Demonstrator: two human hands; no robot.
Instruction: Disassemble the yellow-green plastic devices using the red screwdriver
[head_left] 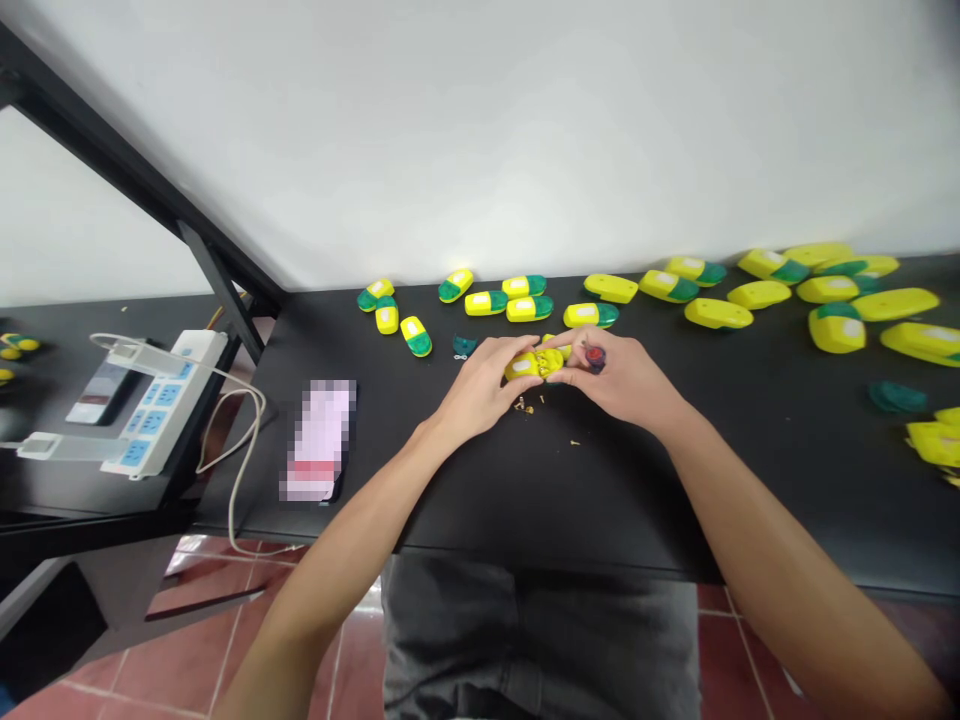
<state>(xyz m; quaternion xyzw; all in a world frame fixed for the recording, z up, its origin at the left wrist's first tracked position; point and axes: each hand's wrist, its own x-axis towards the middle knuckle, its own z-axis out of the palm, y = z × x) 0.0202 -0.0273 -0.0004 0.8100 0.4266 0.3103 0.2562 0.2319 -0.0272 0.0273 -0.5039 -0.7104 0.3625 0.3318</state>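
Both my hands meet over the middle of a black table [600,480]. My left hand [480,385] grips a small yellow plastic case [534,364], its fingers curled round the left end. My right hand [626,378] is closed round a small screwdriver with a red and dark handle [595,356], held against the case's right end. A few tiny brass-coloured screws [525,405] lie on the table just under the case. A loose green cap [463,346] lies to the left of my left hand.
Several yellow-and-green cases [517,298] line the table's back edge, with more piled at the far right [840,300]. A phone [319,440] lies at the left front. A white power strip [161,405] with cables sits on the neighbouring table, beside a black frame strut [217,285].
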